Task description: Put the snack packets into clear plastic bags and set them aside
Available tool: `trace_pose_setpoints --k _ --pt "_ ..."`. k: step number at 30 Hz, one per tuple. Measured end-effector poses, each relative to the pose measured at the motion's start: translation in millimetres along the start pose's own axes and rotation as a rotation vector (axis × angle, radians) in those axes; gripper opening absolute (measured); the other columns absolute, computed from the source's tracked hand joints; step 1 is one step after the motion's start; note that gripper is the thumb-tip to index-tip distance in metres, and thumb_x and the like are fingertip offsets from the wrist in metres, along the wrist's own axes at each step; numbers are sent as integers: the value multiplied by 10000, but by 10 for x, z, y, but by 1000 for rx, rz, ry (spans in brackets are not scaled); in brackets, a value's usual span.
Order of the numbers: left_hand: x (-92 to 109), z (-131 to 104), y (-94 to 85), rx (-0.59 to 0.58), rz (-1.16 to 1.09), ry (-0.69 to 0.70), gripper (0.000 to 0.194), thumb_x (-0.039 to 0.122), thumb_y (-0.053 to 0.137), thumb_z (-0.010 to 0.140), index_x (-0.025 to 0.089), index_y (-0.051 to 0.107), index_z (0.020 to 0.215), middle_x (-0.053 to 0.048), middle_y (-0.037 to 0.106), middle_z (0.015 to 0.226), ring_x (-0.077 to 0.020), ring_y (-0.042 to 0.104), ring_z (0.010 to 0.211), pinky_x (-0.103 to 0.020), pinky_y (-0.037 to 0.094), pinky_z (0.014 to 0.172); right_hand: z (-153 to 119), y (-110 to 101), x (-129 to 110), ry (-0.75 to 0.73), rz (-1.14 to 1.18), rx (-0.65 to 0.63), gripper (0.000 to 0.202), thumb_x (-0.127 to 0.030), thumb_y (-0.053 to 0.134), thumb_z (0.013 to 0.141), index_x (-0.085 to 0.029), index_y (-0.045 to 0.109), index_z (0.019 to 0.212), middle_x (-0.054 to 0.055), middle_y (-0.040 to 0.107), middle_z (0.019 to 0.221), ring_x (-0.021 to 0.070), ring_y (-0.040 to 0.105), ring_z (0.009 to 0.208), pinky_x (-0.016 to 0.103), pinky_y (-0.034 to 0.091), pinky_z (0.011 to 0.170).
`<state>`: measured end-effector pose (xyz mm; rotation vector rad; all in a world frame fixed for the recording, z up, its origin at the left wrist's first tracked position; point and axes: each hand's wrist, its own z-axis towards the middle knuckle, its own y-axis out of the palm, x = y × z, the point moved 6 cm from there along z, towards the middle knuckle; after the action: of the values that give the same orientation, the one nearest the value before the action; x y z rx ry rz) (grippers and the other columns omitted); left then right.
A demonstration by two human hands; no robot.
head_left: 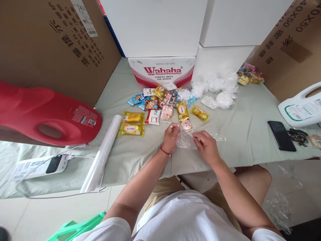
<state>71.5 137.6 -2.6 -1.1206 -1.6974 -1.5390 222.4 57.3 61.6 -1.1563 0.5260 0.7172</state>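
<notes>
A clear plastic bag (pixel 186 140) stretches between my two hands at the table's front. My left hand (pixel 172 136), with a red string at the wrist, pinches its left side. The fingertips of my right hand (pixel 205 144) are closed on its right side. Just beyond the bag lies a small pink and cream packet (pixel 186 125), touching a yellow-wrapped snack (pixel 182 109). Another yellow snack (pixel 200 113) rests to the right. Two yellow packets (pixel 132 129) lie side by side on the left, near a pile of mixed snacks (pixel 151 104).
Crumpled clear plastic (pixel 224 88) sits before white boxes and a Wahaha box (pixel 163 72). A plastic roll (pixel 106 147) and red jug (pixel 50 115) stand left. A phone (pixel 281 136), keys (pixel 298 136) and white jug (pixel 301 108) are right.
</notes>
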Motion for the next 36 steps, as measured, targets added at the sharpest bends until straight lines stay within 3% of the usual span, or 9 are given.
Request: trace_pose_setpoints --k 7,10,17,21,24,27,30,33,36 --pt "23 29 -31 52 -101 -87 406 438 843 752 200 515 723 64 460 654 -75 441 582 -206 370 549 -462 -778 389 151 210 116 109 -348 702 912 -319 803 939 61 692 954 209 655 863 340 523 705" --pt "27 32 -32 55 -104 -82 398 428 827 768 198 505 722 61 490 677 -78 480 602 -213 418 586 -743 -1001 544 192 258 188 73 -331 743 872 -337 815 886 66 686 936 225 651 868 361 533 692" --pt "24 -21 -31 23 -61 -105 410 456 845 717 202 529 782 61 543 705 -96 601 610 -215 407 561 -1172 -1245 794 194 258 266 161 -233 728 867 -364 806 919 42 686 972 215 665 876 361 558 713" --pt "48 -122 -21 4 -6 -69 396 455 843 709 194 552 777 59 566 714 -98 620 611 -223 430 599 -1125 -1328 763 210 27 79 211 -250 603 927 -335 783 998 58 686 1130 237 663 1040 390 562 830" --pt "56 -217 -9 -1 66 -39 349 445 817 733 191 580 767 48 592 701 -113 636 643 -232 440 635 -934 -1400 537 141 -132 97 263 -280 548 948 -308 724 1141 80 644 1304 282 590 1223 474 497 1010" --pt "61 -315 5 -14 117 -18 335 441 814 738 186 597 756 41 597 707 -121 647 666 -235 445 651 -652 -1260 300 53 -253 112 319 -378 613 945 -281 673 1243 102 648 1328 322 542 1261 516 426 1085" --pt "79 -403 -29 -38 124 -39 418 538 814 732 180 600 757 31 594 740 -119 653 653 -228 454 625 -378 -893 300 84 -332 -38 360 -453 686 907 -253 700 1206 106 718 1173 340 561 1151 504 471 982" --pt "135 -430 -130 -79 108 -156 576 756 700 749 208 616 904 -11 656 871 -145 672 647 -228 439 517 -210 -577 374 69 -283 -190 172 -343 619 962 -264 761 1020 73 741 987 291 579 1017 443 481 885" --pt "264 -359 -236 -122 164 -318 680 842 611 757 219 624 1029 -76 713 958 -202 712 732 -253 485 525 -127 -463 359 -30 -247 -230 224 -247 570 987 -283 790 1008 72 729 965 261 567 1005 404 459 868"
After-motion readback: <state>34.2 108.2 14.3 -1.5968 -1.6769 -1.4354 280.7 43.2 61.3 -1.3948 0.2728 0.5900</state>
